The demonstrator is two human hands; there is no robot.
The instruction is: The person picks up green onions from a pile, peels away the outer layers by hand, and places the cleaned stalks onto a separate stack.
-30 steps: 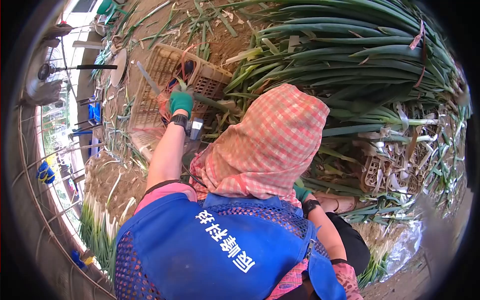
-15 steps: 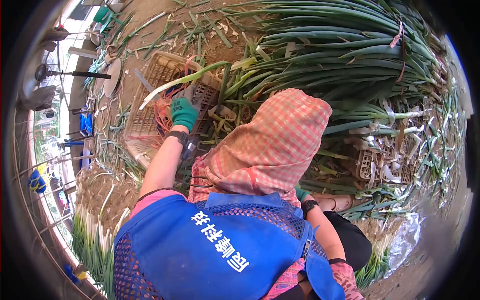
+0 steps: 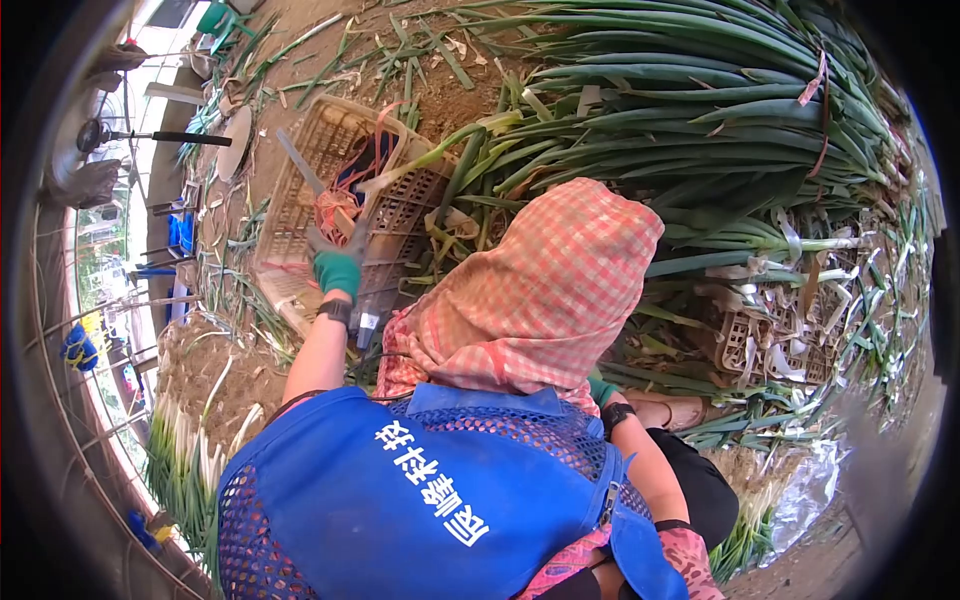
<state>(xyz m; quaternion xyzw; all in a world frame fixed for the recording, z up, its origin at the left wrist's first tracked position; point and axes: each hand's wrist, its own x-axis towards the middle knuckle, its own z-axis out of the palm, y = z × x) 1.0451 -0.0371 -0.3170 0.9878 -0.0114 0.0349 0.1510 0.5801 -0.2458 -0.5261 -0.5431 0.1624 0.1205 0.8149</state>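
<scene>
My left hand [image 3: 336,264], in a green and grey glove, reaches into a plastic crate [image 3: 395,262]. Its fingers are spread at a tangle of red ties [image 3: 335,205] and a light wooden piece [image 3: 346,222], possibly a knife's handle. A long metal blade [image 3: 300,162] slants up and left from there. A leek [image 3: 425,158] lies across the crate's right edge, its pale end beyond my fingertips. My right hand [image 3: 600,388] shows only as a sliver of green glove past the checked head cover; its fingers and anything in them are hidden.
A big tied bundle of leeks [image 3: 690,110] lies at the upper right. A second crate [image 3: 775,345] with peelings stands below it. Upright leeks [image 3: 185,450] line the lower left. Cut leaves litter the soil. The checked head cover [image 3: 540,285] and blue vest [image 3: 400,490] block the middle.
My left hand has moved down and left, away from the leek, to the red ties and wooden piece. The leek's pale end has shifted right. My right arm stays nearly still.
</scene>
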